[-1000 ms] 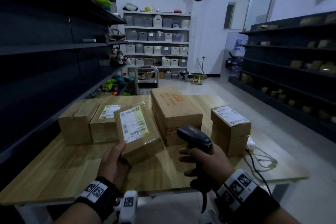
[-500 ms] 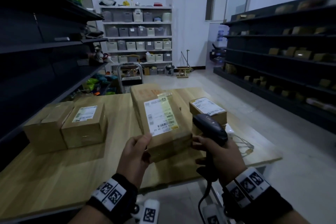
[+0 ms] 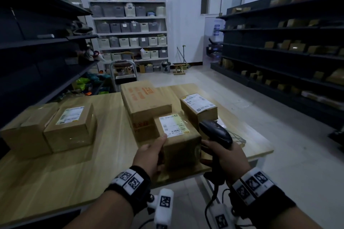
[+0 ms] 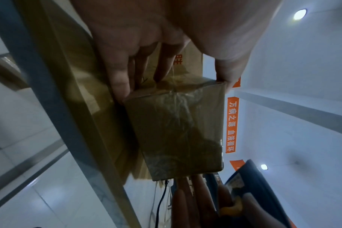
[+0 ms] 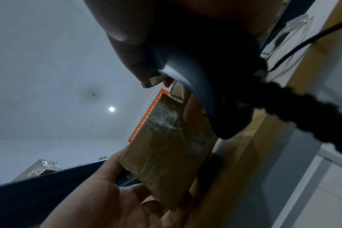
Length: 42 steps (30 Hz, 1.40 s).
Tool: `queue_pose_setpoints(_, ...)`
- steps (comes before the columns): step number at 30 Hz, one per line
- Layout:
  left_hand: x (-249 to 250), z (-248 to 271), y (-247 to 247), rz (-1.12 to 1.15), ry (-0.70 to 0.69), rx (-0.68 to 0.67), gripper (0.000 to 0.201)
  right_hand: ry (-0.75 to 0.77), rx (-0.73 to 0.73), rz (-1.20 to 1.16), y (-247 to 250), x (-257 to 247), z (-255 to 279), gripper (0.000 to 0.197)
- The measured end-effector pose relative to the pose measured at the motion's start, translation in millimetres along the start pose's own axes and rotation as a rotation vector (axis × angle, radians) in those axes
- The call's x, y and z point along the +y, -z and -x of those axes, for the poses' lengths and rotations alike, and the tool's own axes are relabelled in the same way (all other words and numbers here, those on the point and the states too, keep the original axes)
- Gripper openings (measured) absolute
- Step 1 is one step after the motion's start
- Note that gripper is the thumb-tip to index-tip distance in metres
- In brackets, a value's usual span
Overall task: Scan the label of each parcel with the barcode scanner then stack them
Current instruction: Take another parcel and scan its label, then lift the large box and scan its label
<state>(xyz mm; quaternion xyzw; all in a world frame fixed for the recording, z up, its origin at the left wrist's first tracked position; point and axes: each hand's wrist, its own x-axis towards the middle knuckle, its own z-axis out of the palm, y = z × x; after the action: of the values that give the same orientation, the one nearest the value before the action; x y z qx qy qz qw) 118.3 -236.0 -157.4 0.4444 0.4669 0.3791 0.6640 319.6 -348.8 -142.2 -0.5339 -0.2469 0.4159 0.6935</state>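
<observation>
My left hand (image 3: 150,151) grips a small taped cardboard parcel (image 3: 178,135) by its near left side, thumb on the white label (image 3: 174,124); the label faces up. The same parcel (image 4: 178,131) fills the left wrist view, fingers under it. My right hand (image 3: 226,154) holds the black barcode scanner (image 3: 216,132) by its handle just right of the parcel, and one finger touches the parcel's right side (image 5: 166,146). Behind stand a large box with red print (image 3: 145,102) and a labelled parcel (image 3: 199,108). Two more parcels (image 3: 72,126) sit at the table's left.
The wooden table (image 3: 65,173) ends near my wrists; the scanner's cable (image 3: 214,197) hangs over its front edge and white cables (image 3: 238,139) lie at its right. Dark shelving lines both sides, with tiled floor (image 3: 279,154) to the right.
My left hand carried the parcel from the left group rightwards and lowered it beside the scanner, in front of the large box. The label now lies flatter.
</observation>
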Motion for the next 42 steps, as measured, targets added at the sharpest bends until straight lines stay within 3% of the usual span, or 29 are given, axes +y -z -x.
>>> queue_pose_setpoints(5, 4.8, -5.9, -8.7, -0.161, -0.026, 0.055, 0.080, -0.018, 0.031, -0.031, -4.3, -5.9, -6.9, 0.027)
queue_pose_setpoints(9, 9.5, -5.3, -9.6, -0.306, -0.068, 0.115, 0.043, -0.038, 0.041, 0.051, -6.5, -13.1, -3.7, 0.025)
queue_pose_setpoints(12, 10.8, -4.9, -4.5, -0.304, -0.101, 0.134, 0.042, -0.024, 0.062, 0.070, -9.3, -15.1, 0.5, 0.022)
queue_pose_setpoints(18, 55.5, -11.9, 7.6, -0.390, -0.519, 0.335, 0.023, -0.017, -0.002, 0.033, -13.3, -20.6, 8.0, 0.022)
queue_pose_setpoints(20, 78.1, -26.4, 12.2, -0.538, -0.533, 0.276, 0.035, -0.023, -0.038, 0.052, -19.1, -22.0, 10.5, 0.022)
queue_pose_setpoints(23, 101.3, -48.0, 18.7, -1.004, -0.494, 0.201, 0.069, -0.053, -0.082, 0.073, -32.4, -24.7, 12.5, 0.027)
queue_pose_setpoints(26, 108.2, -65.5, 28.6, -1.297, -0.489, 0.152, 0.085, -0.063, -0.107, 0.071, -48.6, -30.6, 12.8, 0.028)
queue_pose_setpoints(30, 104.0, -75.9, 49.2, -1.331, -0.493, 0.128, 0.087, -0.039, -0.137, 0.000, -71.0, -36.9, 10.9, 0.025)
queue_pose_setpoints(34, 100.2, -71.8, 80.0, -1.360, -0.576, 0.237, 0.082, -0.031, -0.171, -0.050, -90.5, -37.7, 7.3, 0.023)
queue_pose_setpoints(42, 90.9, -60.0, 140.1, -1.128, -0.449, 0.335, 0.080, -0.026, -0.226, -0.121, -139.8, -39.0, -12.4, 0.023)
